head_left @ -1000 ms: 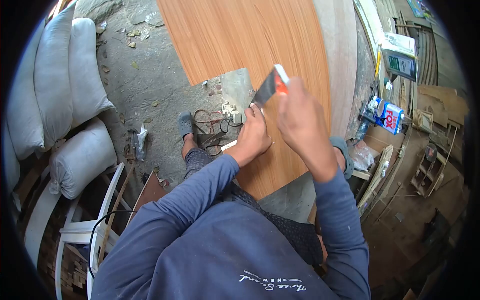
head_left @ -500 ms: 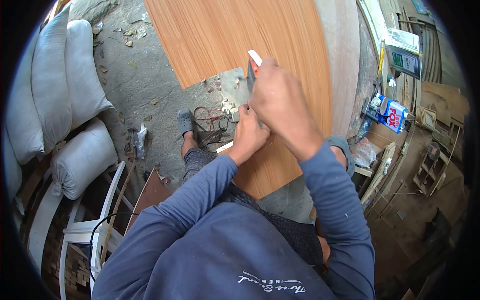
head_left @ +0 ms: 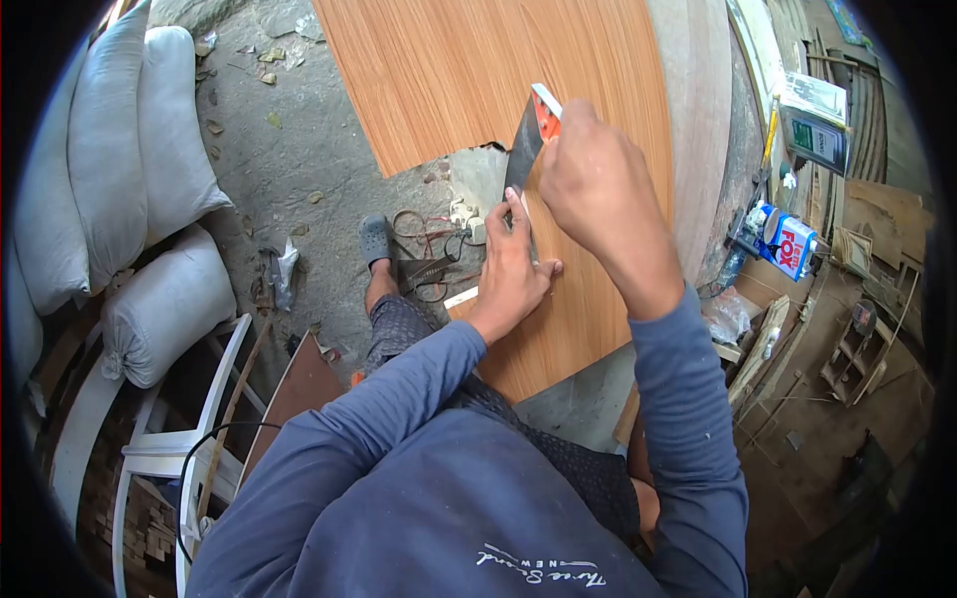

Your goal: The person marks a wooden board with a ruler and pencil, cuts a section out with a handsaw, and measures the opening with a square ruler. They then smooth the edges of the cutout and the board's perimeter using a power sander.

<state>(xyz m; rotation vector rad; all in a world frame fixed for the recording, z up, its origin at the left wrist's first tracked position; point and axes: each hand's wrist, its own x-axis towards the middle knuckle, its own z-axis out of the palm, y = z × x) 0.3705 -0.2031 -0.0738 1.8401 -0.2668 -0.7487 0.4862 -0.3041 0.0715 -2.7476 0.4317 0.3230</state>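
Observation:
My right hand [head_left: 603, 184] is closed round the orange and white handle of a handsaw [head_left: 522, 151]. Its grey blade points down toward my body, beside a notch in a wood-grain panel [head_left: 459, 75]. My left hand [head_left: 510, 269] rests on the narrower near part of the panel, index finger and thumb spread. That index fingertip is at the blade's side, seemingly touching it. The other left fingers are partly hidden.
White sacks [head_left: 169, 130] lie at the left, above a white frame [head_left: 184, 439]. Plugs and cables [head_left: 469, 224] lie on the floor by my sandal [head_left: 375, 239]. Blue and white cans [head_left: 793, 244] and wood scraps line the right side.
My right hand and the handsaw have shifted slightly right, and more of the blade shows. My left index finger has stretched upward along the blade, with the thumb out to the right.

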